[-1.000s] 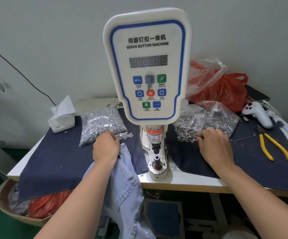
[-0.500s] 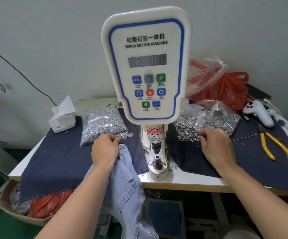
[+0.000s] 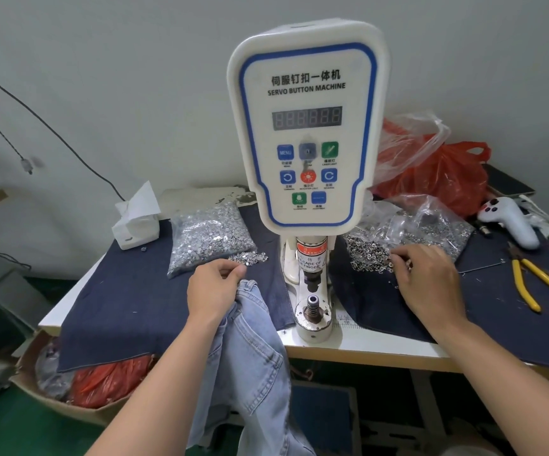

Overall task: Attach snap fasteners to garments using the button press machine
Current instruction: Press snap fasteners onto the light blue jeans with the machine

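Table edge: the light jeans (image 3: pixel 253 350) hang over it, long axis running down toward the floor, waistband up by the button machine (image 3: pixel 306 126).
Left hand (image 3: pixel 212 287): fingers curled, pinching the waistband.
Right hand (image 3: pixel 427 281): fingertips curled into loose snap fasteners (image 3: pixel 370 256), well apart from the pliers (image 3: pixel 536 284).

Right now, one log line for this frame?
left hand: holds jeans, at fasteners | right hand: picking in snap pile | die: empty
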Available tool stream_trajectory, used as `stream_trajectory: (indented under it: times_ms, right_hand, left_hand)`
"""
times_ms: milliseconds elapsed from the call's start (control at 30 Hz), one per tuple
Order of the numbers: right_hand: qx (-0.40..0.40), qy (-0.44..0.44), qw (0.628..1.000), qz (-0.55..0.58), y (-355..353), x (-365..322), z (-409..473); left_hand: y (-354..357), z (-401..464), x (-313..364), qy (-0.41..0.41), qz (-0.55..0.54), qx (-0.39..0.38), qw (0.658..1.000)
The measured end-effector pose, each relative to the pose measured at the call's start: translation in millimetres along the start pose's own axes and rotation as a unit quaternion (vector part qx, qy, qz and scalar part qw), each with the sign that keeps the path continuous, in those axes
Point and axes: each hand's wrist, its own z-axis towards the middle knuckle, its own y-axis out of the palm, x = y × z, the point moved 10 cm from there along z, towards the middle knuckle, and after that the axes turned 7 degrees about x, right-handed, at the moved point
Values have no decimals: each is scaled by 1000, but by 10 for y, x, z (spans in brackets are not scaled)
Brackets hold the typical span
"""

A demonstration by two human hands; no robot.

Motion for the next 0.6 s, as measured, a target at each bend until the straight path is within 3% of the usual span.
stream_trajectory:
  times_ms: [133, 200, 300, 467, 600]
  right_hand:
    - [-17, 87, 992, 93, -128, -24, 14]
    - [-56, 178, 960, 207, -87, -100, -76]
    - [-168, 321, 852, 379, 183, -382, -414]
    - [-257, 469, 687, 492, 440, -682, -851]
    - [-273, 514, 622, 524, 499, -813, -955]
  left_hand:
    - [-21, -10, -15, -18, -71, -19, 997]
    - [-53, -39, -26, -31, -104, -25, 994]
    - [-113, -146, -8, -51, -149, -32, 987]
    - [-177, -388, 124, -46, -194, -60, 978]
    - [-239, -533, 189, -47, -206, -70, 975]
